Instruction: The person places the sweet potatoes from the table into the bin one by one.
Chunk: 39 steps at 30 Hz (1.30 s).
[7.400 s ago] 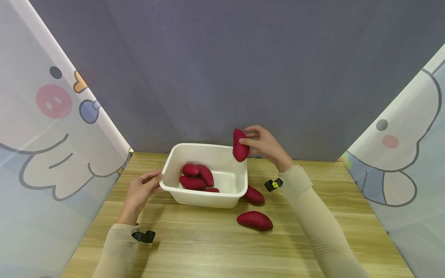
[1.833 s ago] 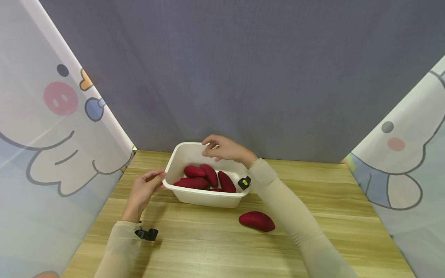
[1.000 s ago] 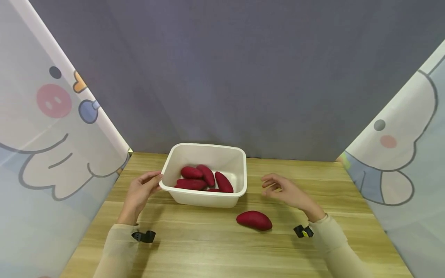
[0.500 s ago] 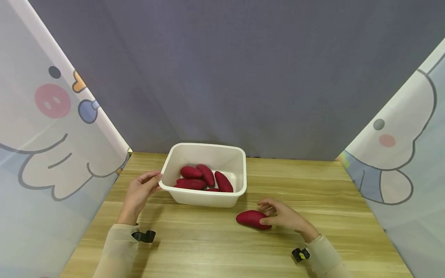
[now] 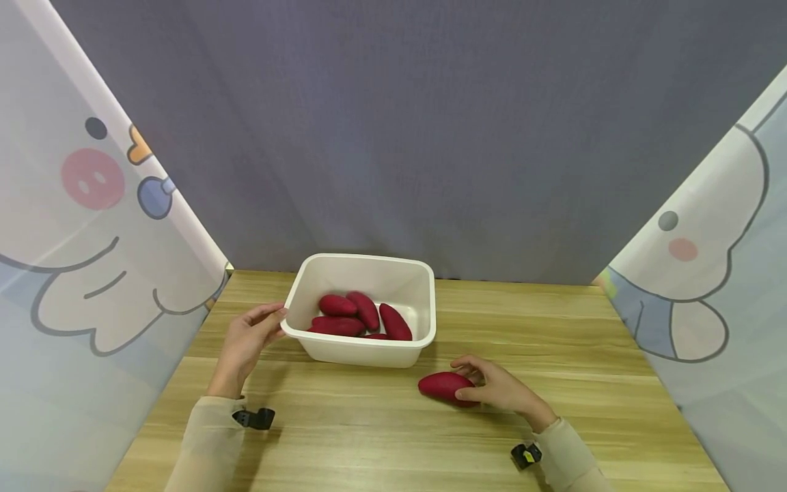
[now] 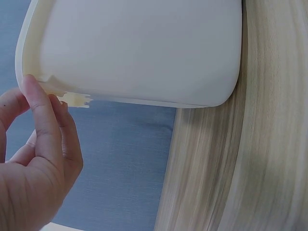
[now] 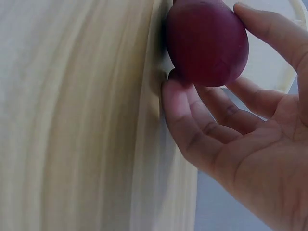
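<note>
A white plastic bin (image 5: 363, 354) stands on the wooden table, with several dark red sweet potatoes (image 5: 337, 305) lying inside. At its left end my left hand (image 5: 246, 342) pinches the rim between thumb and fingers; the left wrist view shows the thumb (image 6: 41, 113) on the rim of the bin (image 6: 144, 48). Right of the bin's front, one sweet potato (image 5: 439, 385) lies on the table. My right hand (image 5: 501, 389) grips its right end, thumb on the near side and fingers on the far side. In the right wrist view the fingers curl around the sweet potato (image 7: 207, 43).
The wooden tabletop (image 5: 344, 430) runs up to a grey curtain (image 5: 393, 137) at the back. Printed cartoon panels (image 5: 80, 273) close off the left and right sides. A black wrist camera (image 5: 525, 456) sits at the right cuff, another (image 5: 255, 418) at the left.
My right hand has dropped a sweet potato into the bin, then moved right and forward to the one on the table and closed on it. The left hand stays at the rim.
</note>
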Available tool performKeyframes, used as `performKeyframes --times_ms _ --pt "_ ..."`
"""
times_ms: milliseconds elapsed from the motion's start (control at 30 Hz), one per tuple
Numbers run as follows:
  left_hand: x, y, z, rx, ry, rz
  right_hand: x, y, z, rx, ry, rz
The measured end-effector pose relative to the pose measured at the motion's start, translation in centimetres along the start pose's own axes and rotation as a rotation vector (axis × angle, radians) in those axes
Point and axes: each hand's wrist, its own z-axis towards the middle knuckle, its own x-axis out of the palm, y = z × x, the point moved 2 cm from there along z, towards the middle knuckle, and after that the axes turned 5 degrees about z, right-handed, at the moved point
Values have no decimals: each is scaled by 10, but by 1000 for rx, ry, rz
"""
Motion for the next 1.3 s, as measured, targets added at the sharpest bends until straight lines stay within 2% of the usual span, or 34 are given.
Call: performKeyframes --times_ms 433,600,733,867,1100,1300 --pt "0 -1 1 -3 5 -2 -12 -7 -5 152 -92 233" --pt "-1 -1 1 -13 12 2 -24 -4 -6 174 -152 358" --pt "-1 -1 2 -17 12 6 -35 5 -7 145 -201 453" --pt "-1 -1 2 -14 14 16 -46 15 -6 124 -239 493" --pt "-1 -2 0 -13 9 16 -68 46 9 48 -311 466" --pt "-1 -2 0 -12 17 23 -79 87 35 -3 -302 443"
